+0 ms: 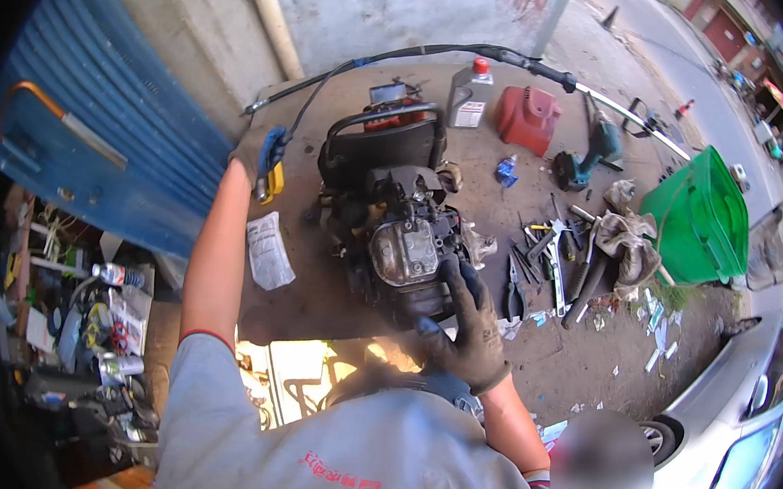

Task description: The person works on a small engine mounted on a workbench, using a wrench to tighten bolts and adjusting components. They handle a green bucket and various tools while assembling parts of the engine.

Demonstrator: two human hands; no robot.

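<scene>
A small grimy engine (407,250) with a metal cover stands in the middle of the worktop, joined to a black tubular frame (384,132). My left hand (261,160), in a dark glove with blue on the fingers, is at the worktop's left side. Its fingers are closed round a yellow-handled tool (273,184), whose exact kind I cannot make out; a thin black hose reaches up from that hand. My gloved right hand (471,337) is at the engine's near right side, fingers apart with nothing in them. Whether its fingertips touch the engine I cannot tell.
Pliers (514,297) and several hand tools lie right of the engine, beside a rag (629,247) and a green bucket (706,216). Behind stand a grey bottle (469,98), a red cover (525,118) and a cordless drill (595,151). A white packet (270,251) lies left.
</scene>
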